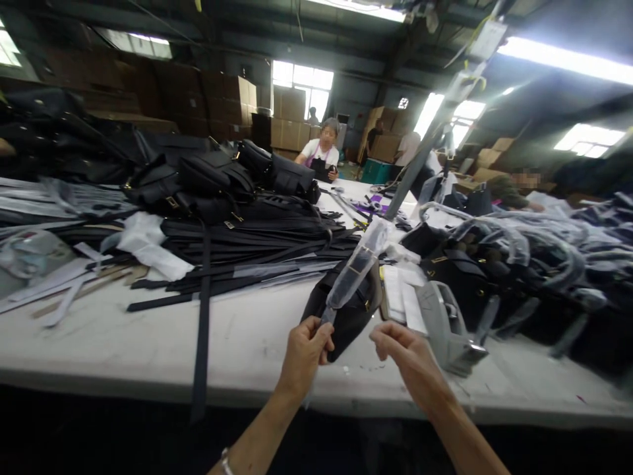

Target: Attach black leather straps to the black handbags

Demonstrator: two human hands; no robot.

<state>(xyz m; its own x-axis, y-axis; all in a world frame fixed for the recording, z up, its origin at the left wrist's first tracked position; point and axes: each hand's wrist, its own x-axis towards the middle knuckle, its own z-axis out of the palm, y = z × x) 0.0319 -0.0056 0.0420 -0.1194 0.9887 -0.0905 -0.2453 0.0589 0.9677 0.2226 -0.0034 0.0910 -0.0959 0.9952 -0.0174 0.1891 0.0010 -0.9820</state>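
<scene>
The black bag (349,316) lies partly hidden behind the left hand (304,353), while motion blurs the wrapped bags (534,264) at right.

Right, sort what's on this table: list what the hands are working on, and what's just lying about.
In hand:
- left hand pinching the plastic-wrapped strap
- right hand close beside it, fingers curled
- black bag under the strap

Lying about:
- pile of black straps
- grey tape dispenser
- heap of black bags
- wrapped bags

A long white table (247,343) carries black straps (257,247), stacked black bags (208,178), paper strips (64,284) and a tape dispenser (448,326).
</scene>
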